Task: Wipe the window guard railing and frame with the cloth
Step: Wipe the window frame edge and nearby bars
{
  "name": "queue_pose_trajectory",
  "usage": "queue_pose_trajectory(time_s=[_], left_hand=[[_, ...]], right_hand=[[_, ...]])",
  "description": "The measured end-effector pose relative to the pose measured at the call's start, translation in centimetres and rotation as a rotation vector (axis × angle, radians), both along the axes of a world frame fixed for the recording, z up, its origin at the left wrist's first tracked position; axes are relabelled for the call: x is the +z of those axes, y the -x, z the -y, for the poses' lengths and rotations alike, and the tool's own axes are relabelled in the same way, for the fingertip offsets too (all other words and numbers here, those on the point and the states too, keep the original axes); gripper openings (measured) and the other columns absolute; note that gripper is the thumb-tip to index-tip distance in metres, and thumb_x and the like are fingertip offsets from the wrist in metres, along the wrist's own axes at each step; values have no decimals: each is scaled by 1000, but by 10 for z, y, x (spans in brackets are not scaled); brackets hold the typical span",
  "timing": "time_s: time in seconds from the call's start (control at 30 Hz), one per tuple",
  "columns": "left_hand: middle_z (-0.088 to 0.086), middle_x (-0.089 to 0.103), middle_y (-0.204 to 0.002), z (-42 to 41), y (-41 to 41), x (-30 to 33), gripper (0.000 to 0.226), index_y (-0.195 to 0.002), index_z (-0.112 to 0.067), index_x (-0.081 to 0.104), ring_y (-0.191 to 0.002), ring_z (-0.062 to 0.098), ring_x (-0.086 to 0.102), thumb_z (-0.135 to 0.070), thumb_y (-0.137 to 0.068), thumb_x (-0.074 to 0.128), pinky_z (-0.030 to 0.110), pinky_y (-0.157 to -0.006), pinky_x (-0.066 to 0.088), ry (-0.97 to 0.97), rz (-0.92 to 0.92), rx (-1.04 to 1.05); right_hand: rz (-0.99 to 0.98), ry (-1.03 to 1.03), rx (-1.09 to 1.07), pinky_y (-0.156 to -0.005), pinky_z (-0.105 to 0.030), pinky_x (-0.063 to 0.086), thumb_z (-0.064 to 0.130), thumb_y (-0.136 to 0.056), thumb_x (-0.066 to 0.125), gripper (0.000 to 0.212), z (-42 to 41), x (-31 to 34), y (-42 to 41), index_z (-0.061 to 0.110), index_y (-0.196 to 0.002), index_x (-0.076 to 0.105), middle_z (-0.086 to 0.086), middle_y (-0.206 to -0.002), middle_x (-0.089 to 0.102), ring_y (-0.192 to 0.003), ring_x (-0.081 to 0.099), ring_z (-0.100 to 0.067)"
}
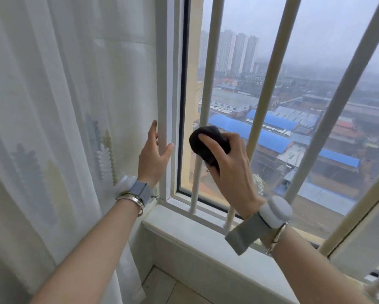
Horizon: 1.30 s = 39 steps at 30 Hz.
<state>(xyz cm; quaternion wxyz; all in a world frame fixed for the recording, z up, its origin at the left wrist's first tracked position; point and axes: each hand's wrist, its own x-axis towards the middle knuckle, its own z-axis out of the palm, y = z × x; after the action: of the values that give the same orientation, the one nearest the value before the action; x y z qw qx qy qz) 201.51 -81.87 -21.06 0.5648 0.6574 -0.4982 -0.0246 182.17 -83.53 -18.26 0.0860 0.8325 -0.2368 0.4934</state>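
Two hands (154, 159); one dark cloth (208, 142); five railing bars (208, 73); one curtain (52, 106); two wristbands (140, 191).

Single view, worn on the head, looking forward and slightly down from just inside the room toward a window. Close enough for both forearms to reach in from the bottom edge, with the left hand (154, 157) at the window frame (170, 95) and the right hand (230, 165) at the nearest bar (208, 69). Wide-angle, bending the bars outward toward the right edge. Aimed a little left of the window's middle, taking in a curtain (52, 106) on the left, the sill (184, 229) below, and rooftops far beyond the glass. No second view to share ground with.
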Motion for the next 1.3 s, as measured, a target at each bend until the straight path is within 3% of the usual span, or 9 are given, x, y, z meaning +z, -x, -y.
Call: queue_pose_trajectory(time_s=[0.1,0.23,0.4,0.63,0.77,0.9,1.1,1.17,1.3], left_hand=[[1,49,-137,2,-1,1,66,-146,-32,11,-116,20,54,-29,-94,51,35,-99,44,-7,-5,-18],[-6,54,-113,1,-2,0,59,-145,-29,18,-93,9,56,-19,-96,49,16,-80,44,29,-61,-54],[2,51,-133,3,0,-4,59,-146,-30,17,-112,16,55,-18,-96,48,31,-98,44,50,-75,-58],[6,49,-136,3,-2,-5,60,-146,-28,15,-115,19,54,-17,-96,47,35,-100,43,40,-43,-63],[6,53,-130,0,-2,-1,60,-147,-26,15,-105,16,56,-16,-97,46,29,-96,44,16,-30,-67],[6,57,-122,-4,0,2,59,-146,-23,18,-102,17,57,-15,-96,47,26,-90,45,0,7,-35],[7,50,-128,-12,18,-8,41,-131,-8,44,-118,15,48,-8,-91,50,16,-99,37,279,167,143],[0,52,-122,-14,35,-7,35,-127,-9,48,-113,8,49,-10,-92,51,15,-99,39,298,151,-23],[-12,46,-125,-10,63,5,49,-142,-21,30,-110,0,48,-26,-96,47,8,-88,38,47,-53,-331]], right_hand=[[-39,9,-62,-75,-43,50,13,-84,68,48,11,20,-14,19,-129,53,-22,-118,45,-102,47,-40],[-62,-99,-55,-75,-47,54,18,-86,66,43,17,-5,-30,17,-127,55,-24,-123,41,-107,47,-42],[-84,-168,-102,-64,-42,57,14,-82,70,37,14,-53,-35,13,-118,61,-22,-116,46,-93,55,-39],[-257,-286,-94,-54,-33,55,17,-83,70,30,12,-119,-27,17,-111,61,-14,-111,47,-75,59,-32],[-441,-393,-76,-46,-30,50,7,-77,70,23,11,-164,-20,18,-95,62,-11,-102,47,-76,58,-32],[-541,-408,-61,-62,-33,51,4,-87,56,26,11,-156,-13,20,-107,63,-11,-113,42,-100,48,-32],[-226,-314,11,-64,-37,53,4,-80,68,39,-18,-90,32,21,-112,54,-16,-106,51,-82,57,-34],[-127,-279,4,-65,-35,51,1,-76,70,51,-32,-63,51,23,-118,49,-15,-107,51,-81,57,-32],[-79,-127,-115,-68,-32,49,3,-75,73,60,-43,-27,82,20,-126,47,-15,-107,49,-84,55,-30]])
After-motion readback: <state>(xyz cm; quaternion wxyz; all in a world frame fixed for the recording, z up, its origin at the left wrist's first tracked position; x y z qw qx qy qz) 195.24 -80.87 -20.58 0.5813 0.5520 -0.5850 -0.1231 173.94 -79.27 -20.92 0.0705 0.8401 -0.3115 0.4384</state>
